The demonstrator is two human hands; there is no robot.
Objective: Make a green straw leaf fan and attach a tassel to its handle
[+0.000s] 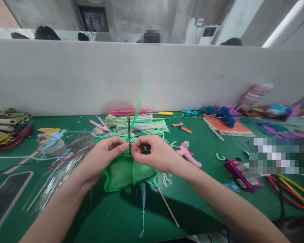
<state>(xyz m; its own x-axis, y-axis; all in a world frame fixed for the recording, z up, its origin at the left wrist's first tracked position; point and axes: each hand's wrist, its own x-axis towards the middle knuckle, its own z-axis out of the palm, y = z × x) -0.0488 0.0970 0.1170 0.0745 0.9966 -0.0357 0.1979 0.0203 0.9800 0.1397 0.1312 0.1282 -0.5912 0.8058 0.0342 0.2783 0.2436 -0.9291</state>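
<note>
In the middle of the view, my left hand (111,148) pinches a thin dark rod (129,130) that stands upright. From the other side my right hand (152,152) is closed in a pinch at the rod's lower part, beside a green pipe cleaner (137,111). That pipe cleaner rises past the rod, its upper end blurred. Below both hands lies a sheer green panel (121,173) with a fuzzy green border and a green line across it. My fingers hide where rod, pipe cleaner and panel meet. A light blue tassel (143,202) hangs out under the panel.
Bundled coloured pipe cleaners (142,125) lie behind my hands. A pink glue gun (188,155) is at right, near a purple device (243,173). At left are clear sticks (63,172), a plastic cup (52,145) and a phone (8,199). A white partition (142,74) stands behind.
</note>
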